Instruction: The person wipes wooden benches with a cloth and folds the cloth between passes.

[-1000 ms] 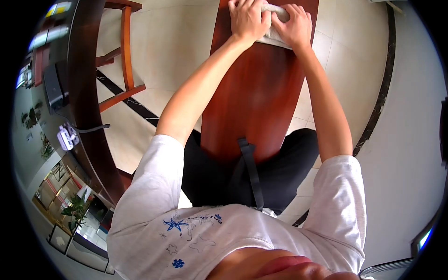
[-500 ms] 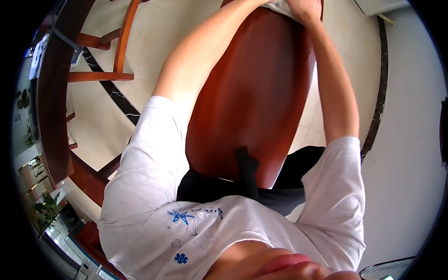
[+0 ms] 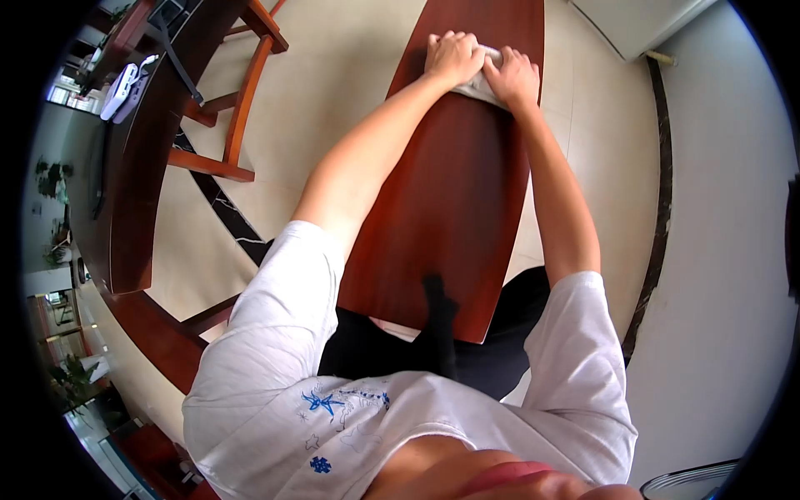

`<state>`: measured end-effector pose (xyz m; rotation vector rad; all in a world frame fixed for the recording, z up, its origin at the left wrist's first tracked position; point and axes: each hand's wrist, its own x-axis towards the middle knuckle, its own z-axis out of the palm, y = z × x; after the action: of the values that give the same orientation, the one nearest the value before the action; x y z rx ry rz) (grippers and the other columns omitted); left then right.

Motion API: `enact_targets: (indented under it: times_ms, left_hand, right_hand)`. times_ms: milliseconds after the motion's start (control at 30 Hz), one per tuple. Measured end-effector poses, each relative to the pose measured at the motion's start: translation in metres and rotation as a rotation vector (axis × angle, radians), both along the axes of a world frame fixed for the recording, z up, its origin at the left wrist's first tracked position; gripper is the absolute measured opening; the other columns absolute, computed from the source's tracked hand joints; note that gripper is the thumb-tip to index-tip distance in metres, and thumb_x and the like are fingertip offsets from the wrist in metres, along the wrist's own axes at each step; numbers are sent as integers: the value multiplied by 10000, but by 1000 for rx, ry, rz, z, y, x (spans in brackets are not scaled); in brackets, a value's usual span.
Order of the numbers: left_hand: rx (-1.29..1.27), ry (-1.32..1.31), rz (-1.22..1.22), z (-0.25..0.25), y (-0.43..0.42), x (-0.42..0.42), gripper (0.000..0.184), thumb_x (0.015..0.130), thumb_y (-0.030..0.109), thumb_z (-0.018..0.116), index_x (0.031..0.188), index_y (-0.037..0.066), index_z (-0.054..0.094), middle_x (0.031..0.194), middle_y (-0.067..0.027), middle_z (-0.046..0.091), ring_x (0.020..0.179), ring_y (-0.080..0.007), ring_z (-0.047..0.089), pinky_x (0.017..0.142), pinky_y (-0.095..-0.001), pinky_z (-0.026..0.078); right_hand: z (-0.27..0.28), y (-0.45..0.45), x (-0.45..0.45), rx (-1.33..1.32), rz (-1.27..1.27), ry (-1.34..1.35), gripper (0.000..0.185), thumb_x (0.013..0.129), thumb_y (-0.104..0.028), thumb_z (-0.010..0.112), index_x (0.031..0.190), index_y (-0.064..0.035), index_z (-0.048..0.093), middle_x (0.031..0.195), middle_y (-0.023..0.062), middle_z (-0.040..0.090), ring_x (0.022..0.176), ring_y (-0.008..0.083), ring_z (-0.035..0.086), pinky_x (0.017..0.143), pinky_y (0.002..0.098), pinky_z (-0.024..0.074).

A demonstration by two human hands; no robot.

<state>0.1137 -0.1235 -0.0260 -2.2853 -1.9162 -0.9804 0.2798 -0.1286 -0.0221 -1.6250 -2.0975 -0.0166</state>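
Observation:
A long, polished red-brown wooden bench [image 3: 442, 200] stretches away from my body. Near its far part, a folded light-coloured cloth [image 3: 482, 88] lies pressed against the wood. My left hand [image 3: 455, 58] grips the cloth's left side, with its fingers bent forward over it. Beside it, my right hand [image 3: 513, 77] holds the right side, its thumb close to the left hand. Both arms reach out almost straight. The hands cover much of the cloth, so its full shape is hidden.
A dark wooden table [image 3: 137, 208] stands on the left, with a white device [image 3: 125, 87] on it. A wooden chair [image 3: 242, 108] is near it. A white wall [image 3: 725, 233] runs along the right. A white cabinet-like object [image 3: 642, 25] is at the top right.
Both hands and the cloth have come lower in the picture and now show fully. The view has also shifted, with more of the bench's far part visible. Both hands still hold the cloth.

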Motion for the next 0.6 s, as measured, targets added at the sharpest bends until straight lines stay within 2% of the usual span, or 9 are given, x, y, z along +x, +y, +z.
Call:
enact_targets:
  times_ms: [167,500,600]
  left_hand:
    - [-9,-55,-15,11,-2,-11,343,978,380,571,1005,103,772,1132,-74,791,1144,-268,681,1042,-493,397]
    - [-44,-57,-32,17,-7,-12,377,995,395,548,1094,109,772,1189,-82,784,1189,-286,677,1061,-488,421]
    - [-13,-39,-48,2,7,-18,381,995,400,550,1105,113,774,1195,-78,785,1200,-285,674,1066,-488,418]
  right_hand:
    - [13,-4,-11,-38,-17,6,594,941,-579,588,1176,-55,739,1248,111,754,1236,291,658,1071,476,467]
    - [6,-2,-9,52,-17,45,628,928,-623,585,1117,-50,759,1175,131,769,1171,314,694,1056,490,483]
    - [4,0,-11,56,-36,46,634,929,-626,580,1123,-48,758,1188,137,769,1175,316,693,1057,498,484]
